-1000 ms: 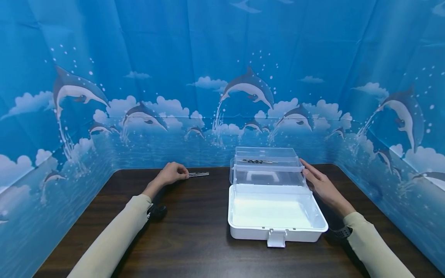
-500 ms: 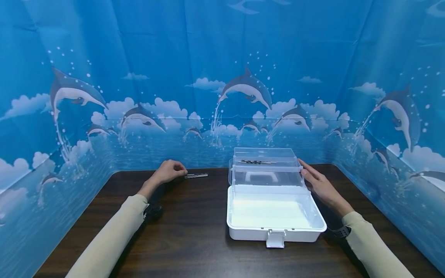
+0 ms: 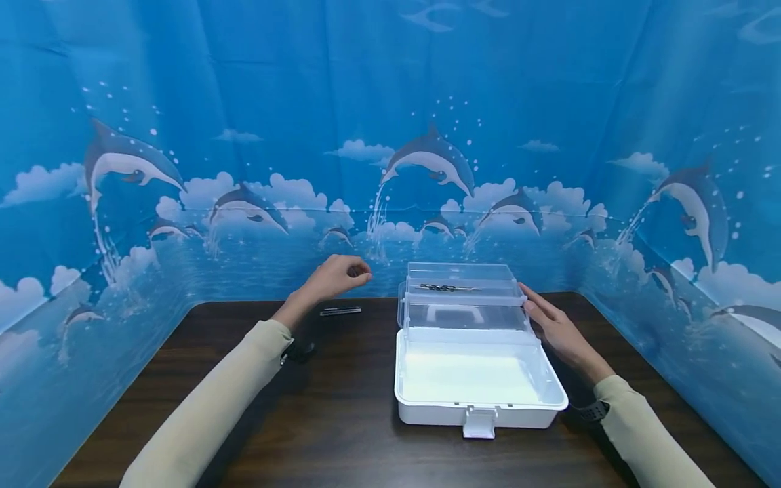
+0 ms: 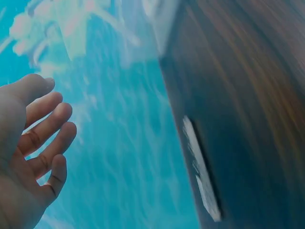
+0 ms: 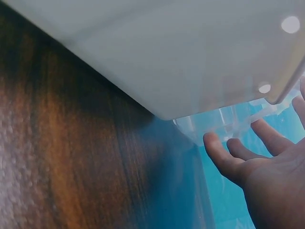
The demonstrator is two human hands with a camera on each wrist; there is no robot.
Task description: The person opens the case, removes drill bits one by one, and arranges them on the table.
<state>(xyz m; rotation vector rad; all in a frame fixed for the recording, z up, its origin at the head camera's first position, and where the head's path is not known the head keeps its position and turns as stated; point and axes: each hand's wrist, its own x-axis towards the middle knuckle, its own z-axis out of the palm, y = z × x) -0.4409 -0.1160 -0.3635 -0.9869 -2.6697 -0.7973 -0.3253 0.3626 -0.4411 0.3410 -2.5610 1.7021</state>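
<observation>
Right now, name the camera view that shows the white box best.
The head view: it takes in nearly the whole white box, open inside and front latch included. The right wrist view shows one white outer face and some clear plastic up close; the left wrist view, only a blurred pale patch, possibly the box.

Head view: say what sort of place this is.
Probably a screened tabletop workspace: a dark table, blue dolphin-print sheeting behind it and along both sides, and an open white box.
</observation>
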